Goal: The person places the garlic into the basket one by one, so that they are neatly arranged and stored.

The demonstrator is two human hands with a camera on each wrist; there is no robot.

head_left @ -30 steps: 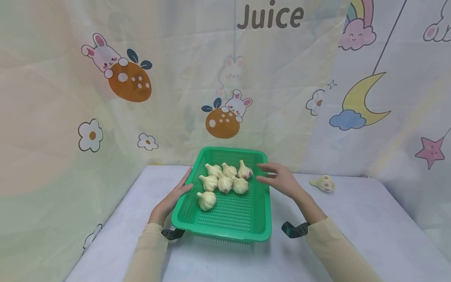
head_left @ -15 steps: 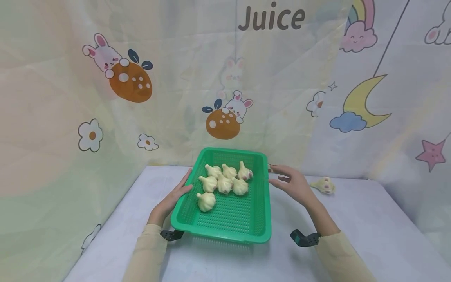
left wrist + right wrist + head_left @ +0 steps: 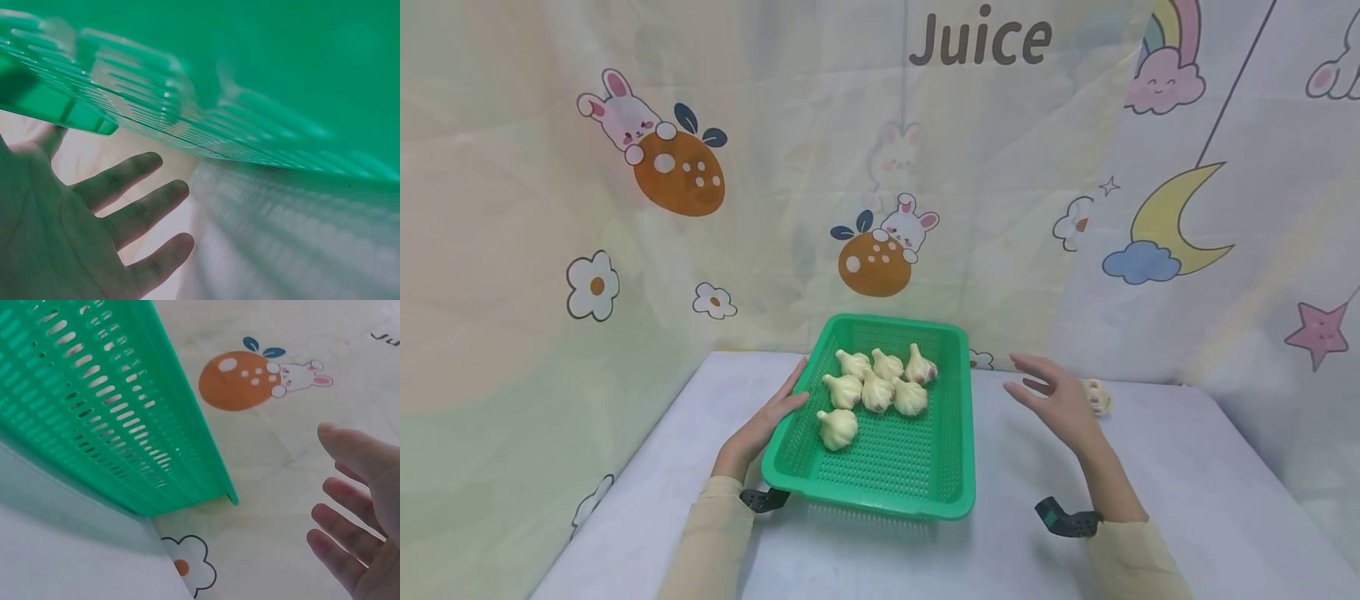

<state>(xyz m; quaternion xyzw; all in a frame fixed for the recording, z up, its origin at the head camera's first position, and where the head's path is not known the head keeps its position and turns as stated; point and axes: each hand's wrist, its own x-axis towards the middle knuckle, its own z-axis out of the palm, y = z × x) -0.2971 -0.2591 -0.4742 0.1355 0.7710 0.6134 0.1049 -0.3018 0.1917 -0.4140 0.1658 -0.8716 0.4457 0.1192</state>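
A green plastic basket point(image 3: 895, 505) with slotted walls stands mid-table and holds several garlic bulbs point(image 3: 877, 392), grouped toward its far half. My left hand point(image 3: 760, 425) lies along the basket's left side, its fingers straight and spread in the left wrist view, where the palm point(image 3: 56, 231) shows beside the basket's underside. To the right of the basket, clear of its wall, my right hand point(image 3: 1060, 408) is in the air with relaxed, slightly bent fingers and nothing in them. One loose garlic bulb point(image 3: 1097, 398) sits on the table behind the right hand, partly hidden by it.
The table point(image 3: 1007, 533) has a white cover. A printed cloth point(image 3: 1000, 292) with rabbits, flowers and a moon hangs right behind the table's far edge and along its sides. Dark wrist bands with cameras point(image 3: 1063, 518) sit on both wrists.
My right hand has moved right, away from the basket's right rim and toward the loose garlic bulb, now partly covering it from view. The left hand and the basket have hardly moved.
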